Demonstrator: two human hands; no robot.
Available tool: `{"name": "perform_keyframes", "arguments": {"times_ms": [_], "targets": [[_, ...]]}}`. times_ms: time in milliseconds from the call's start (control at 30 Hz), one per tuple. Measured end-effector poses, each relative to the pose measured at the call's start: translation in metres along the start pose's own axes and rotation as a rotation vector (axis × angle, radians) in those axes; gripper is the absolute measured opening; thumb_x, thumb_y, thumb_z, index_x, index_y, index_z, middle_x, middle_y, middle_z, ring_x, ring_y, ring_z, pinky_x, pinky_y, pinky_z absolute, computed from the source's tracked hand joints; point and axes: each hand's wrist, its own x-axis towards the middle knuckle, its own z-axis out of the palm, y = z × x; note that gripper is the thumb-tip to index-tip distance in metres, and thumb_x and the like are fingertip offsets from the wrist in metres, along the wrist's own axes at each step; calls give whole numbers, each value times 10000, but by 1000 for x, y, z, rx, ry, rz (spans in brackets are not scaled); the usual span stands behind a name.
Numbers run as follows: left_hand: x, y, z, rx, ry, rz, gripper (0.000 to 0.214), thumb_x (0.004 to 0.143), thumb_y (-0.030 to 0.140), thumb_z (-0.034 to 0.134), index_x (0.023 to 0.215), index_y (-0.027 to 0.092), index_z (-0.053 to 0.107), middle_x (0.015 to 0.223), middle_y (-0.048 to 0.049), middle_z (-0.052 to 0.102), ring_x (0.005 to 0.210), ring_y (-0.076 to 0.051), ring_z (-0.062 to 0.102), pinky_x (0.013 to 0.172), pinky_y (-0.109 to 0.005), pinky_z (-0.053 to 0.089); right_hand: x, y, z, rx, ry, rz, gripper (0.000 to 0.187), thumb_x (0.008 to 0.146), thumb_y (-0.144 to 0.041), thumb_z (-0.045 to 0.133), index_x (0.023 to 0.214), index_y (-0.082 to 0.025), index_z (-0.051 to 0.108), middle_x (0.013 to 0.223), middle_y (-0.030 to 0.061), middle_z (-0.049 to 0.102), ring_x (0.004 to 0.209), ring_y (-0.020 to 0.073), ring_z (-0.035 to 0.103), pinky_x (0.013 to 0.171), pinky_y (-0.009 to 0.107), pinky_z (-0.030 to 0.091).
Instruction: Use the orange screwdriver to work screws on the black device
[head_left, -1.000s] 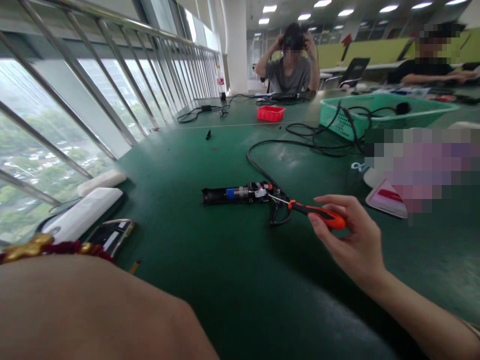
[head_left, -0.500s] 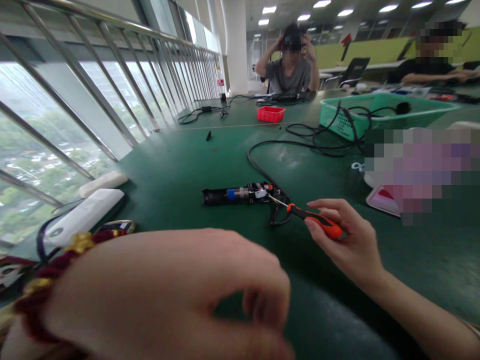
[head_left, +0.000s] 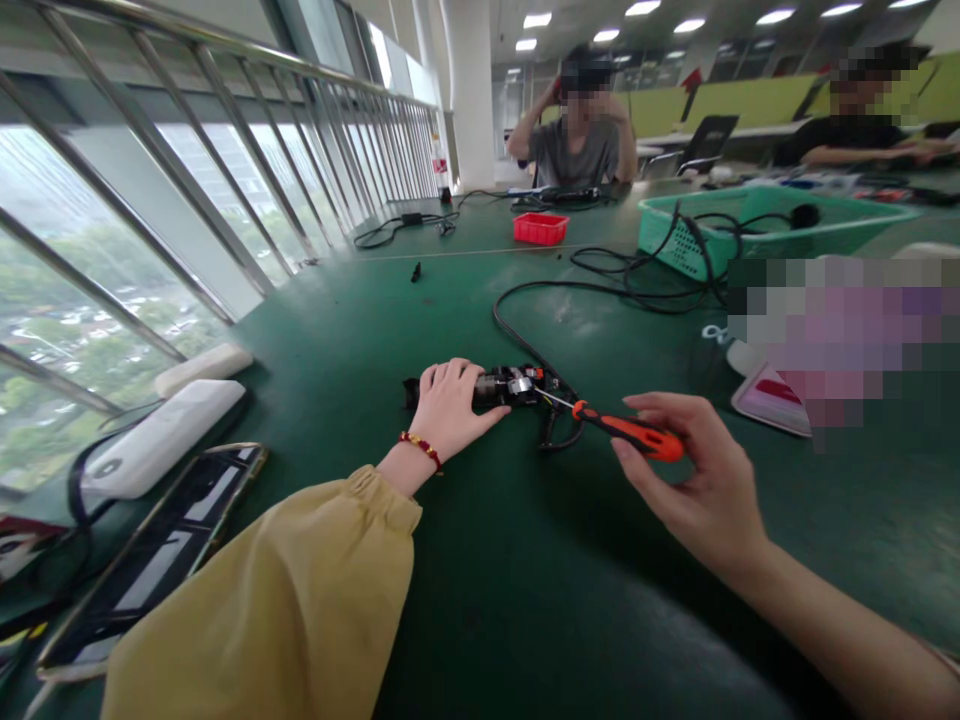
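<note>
A black cylindrical device (head_left: 510, 384) with exposed parts and a black cable lies on the green table (head_left: 465, 560). My left hand (head_left: 450, 405), in a yellow sleeve with a red bead bracelet, rests on the device's left part, fingers curled over it. My right hand (head_left: 694, 480) pinches an orange-handled screwdriver (head_left: 626, 432) whose thin tip reaches the device's right end.
A white power bank (head_left: 161, 437) and a phone (head_left: 161, 545) lie at the left by the window railing. A black cable (head_left: 525, 300) loops toward a green basket (head_left: 757, 230). A red tray (head_left: 541, 227) sits farther back. Two people sit at the far end.
My left arm has swept from close to the camera out over the table, and the hand now lies on the device. The right hand and screwdriver have barely shifted.
</note>
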Motion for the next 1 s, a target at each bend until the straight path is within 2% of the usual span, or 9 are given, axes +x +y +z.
{"name": "perform_keyframes", "arguments": {"times_ms": [100, 233, 300, 433, 633, 800, 933, 1000], "targets": [[2, -8, 5, -78, 61, 111, 443, 712, 498, 589, 1014, 180, 526, 1088, -82, 525, 1086, -255, 427, 958, -418, 291, 0, 0, 1, 26, 68, -34, 381, 695, -152, 622, 1049, -215, 497, 877, 34, 564, 787, 167, 580, 677, 301, 495], [4, -13, 5, -139, 80, 199, 454, 705, 482, 612, 1033, 185, 511, 1094, -73, 521, 1090, -245, 420, 957, -407, 290, -1, -3, 0, 22, 22, 8, 231, 716, -172, 617, 932, -217, 546, 807, 16, 573, 658, 126, 589, 565, 247, 490], [5, -14, 5, -153, 80, 212, 454, 703, 473, 617, 1033, 180, 508, 1092, -75, 520, 1086, -244, 423, 954, -405, 292, -1, -3, -1, 17, 38, 4, 234, 718, -175, 614, 937, -219, 544, 804, 15, 576, 647, 124, 586, 558, 248, 490], [4, -14, 5, -155, 76, 219, 440, 710, 473, 607, 1025, 183, 505, 1086, -73, 524, 1079, -240, 429, 952, -399, 293, -1, -2, -1, 42, 140, -89, 393, 678, -129, 627, 1039, -216, 496, 865, 27, 561, 775, 162, 577, 674, 304, 497], [3, -12, 2, -166, 64, 218, 428, 715, 455, 593, 1032, 185, 494, 1094, -73, 521, 1088, -239, 426, 959, -397, 285, -2, -3, -2, 43, 20, 26, 258, 714, -161, 619, 953, -222, 541, 788, 8, 560, 620, 121, 570, 532, 255, 472], [2, -11, 1, -178, 54, 235, 399, 710, 417, 592, 1021, 188, 490, 1090, -71, 524, 1083, -233, 430, 959, -397, 288, -1, -3, -2, 62, 142, -76, 421, 677, -120, 617, 1065, -225, 490, 885, 30, 551, 793, 171, 573, 685, 322, 490], [2, -10, 1, -188, 49, 261, 398, 708, 409, 591, 1023, 189, 488, 1092, -71, 525, 1082, -231, 432, 961, -395, 289, -1, -6, -4, 9, 48, -22, 265, 708, -162, 615, 951, -230, 535, 766, -1, 558, 633, 133, 576, 521, 259, 465], [2, -11, 1, -187, 49, 266, 404, 707, 412, 592, 1025, 186, 487, 1093, -72, 524, 1083, -229, 432, 962, -391, 289, 0, -7, -4, -15, 55, -28, 238, 717, -169, 611, 936, -231, 542, 747, -4, 560, 622, 131, 568, 516, 259, 457]]}}
